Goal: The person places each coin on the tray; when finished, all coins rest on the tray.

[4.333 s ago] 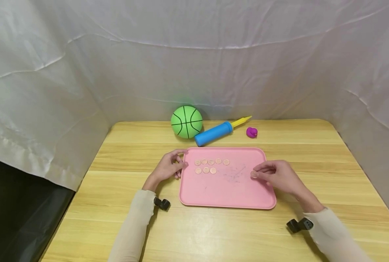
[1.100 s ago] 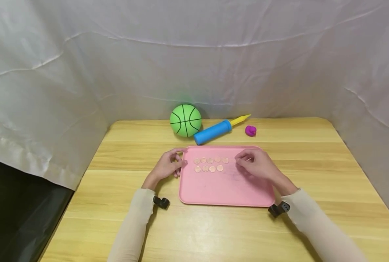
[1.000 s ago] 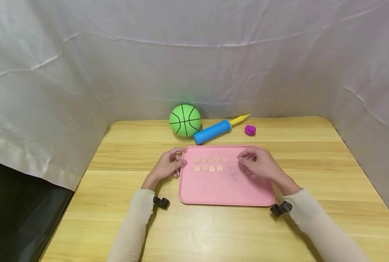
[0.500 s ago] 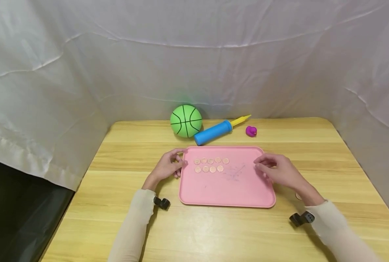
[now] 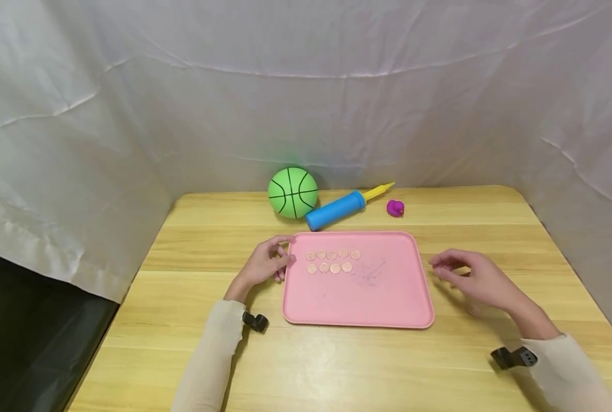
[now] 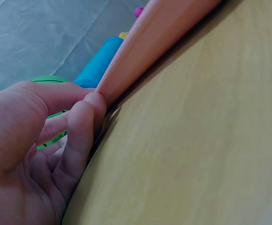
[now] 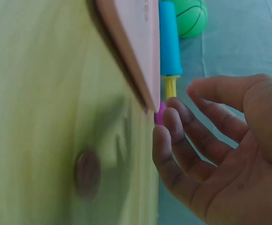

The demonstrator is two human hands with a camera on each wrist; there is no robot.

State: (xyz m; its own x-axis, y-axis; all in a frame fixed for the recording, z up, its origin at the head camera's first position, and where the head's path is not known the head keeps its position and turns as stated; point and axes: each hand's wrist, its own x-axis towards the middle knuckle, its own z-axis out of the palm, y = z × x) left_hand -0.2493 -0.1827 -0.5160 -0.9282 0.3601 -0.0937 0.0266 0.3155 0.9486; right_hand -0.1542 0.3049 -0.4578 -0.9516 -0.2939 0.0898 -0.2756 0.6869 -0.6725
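Observation:
A pink tray [image 5: 357, 303] lies on the table with two rows of copper-coloured coins [image 5: 332, 255] in its left half. My left hand [image 5: 264, 261] pinches the tray's left rim between thumb and fingertip, as the left wrist view shows. Off the tray's right edge, my right hand [image 5: 476, 276] hovers over the wooden table with loosely bent fingers and nothing between them. In the right wrist view, a single coin [image 7: 87, 173] lies on the table in that hand's shadow. Dark scuff marks show on the tray's floor, right of the coins.
Behind the tray stand a green ball [image 5: 292, 193] with basketball lines, a blue hand pump [image 5: 336, 210] with a yellow nozzle, and a small purple rubber duck [image 5: 395, 208]. Pale cloth [image 5: 336, 114] hangs around the table's back and sides.
The coin earlier pinched in my right hand now lies at the right end of the tray's front row. That hand has drawn back rightward off the tray. My left hand stays put.

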